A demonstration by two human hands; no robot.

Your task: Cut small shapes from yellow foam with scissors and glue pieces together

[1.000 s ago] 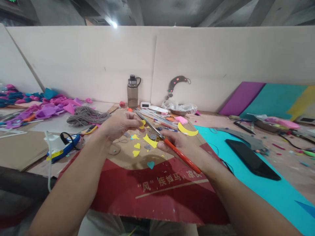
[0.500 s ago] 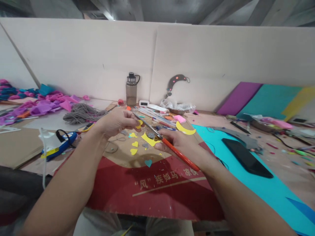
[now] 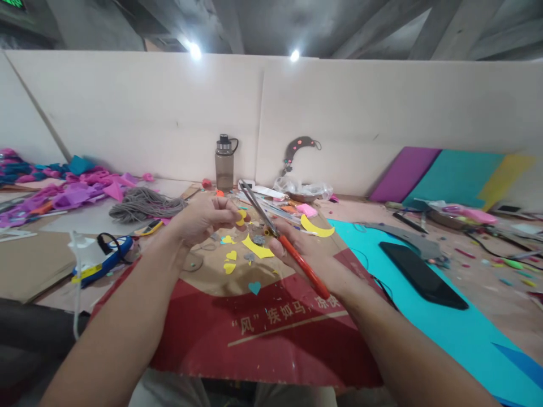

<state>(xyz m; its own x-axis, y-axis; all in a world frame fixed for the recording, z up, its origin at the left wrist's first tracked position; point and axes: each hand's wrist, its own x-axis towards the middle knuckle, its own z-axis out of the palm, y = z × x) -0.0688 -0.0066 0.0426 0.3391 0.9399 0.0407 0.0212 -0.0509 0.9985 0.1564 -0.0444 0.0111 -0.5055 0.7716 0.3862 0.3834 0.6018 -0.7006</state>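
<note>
Between the fingertips of my left hand [image 3: 212,217] is a small yellow piece [image 3: 241,217]. My right hand [image 3: 297,249] is closed on red-handled scissors [image 3: 300,265], whose blades point up and away, to the right of the yellow piece and apart from it. Below the hands, yellow hearts [image 3: 229,267], a curved yellow scrap [image 3: 257,247] and a teal heart [image 3: 254,288] lie on a red and brown cardboard sheet [image 3: 263,356]. A yellow crescent [image 3: 317,227] rests beyond my right hand.
A bottle [image 3: 224,164] stands by the wall. Grey cord [image 3: 144,204] and a blue power strip [image 3: 104,265] are at the left. To the right, a black phone [image 3: 423,275] lies on a cyan sheet [image 3: 449,333]. A grey crescent ornament [image 3: 300,148] is against the wall.
The scissors have moved away from the yellow piece, and their blades now point more steeply upward. My left hand still pinches the piece. The camera view has tilted slightly upward.
</note>
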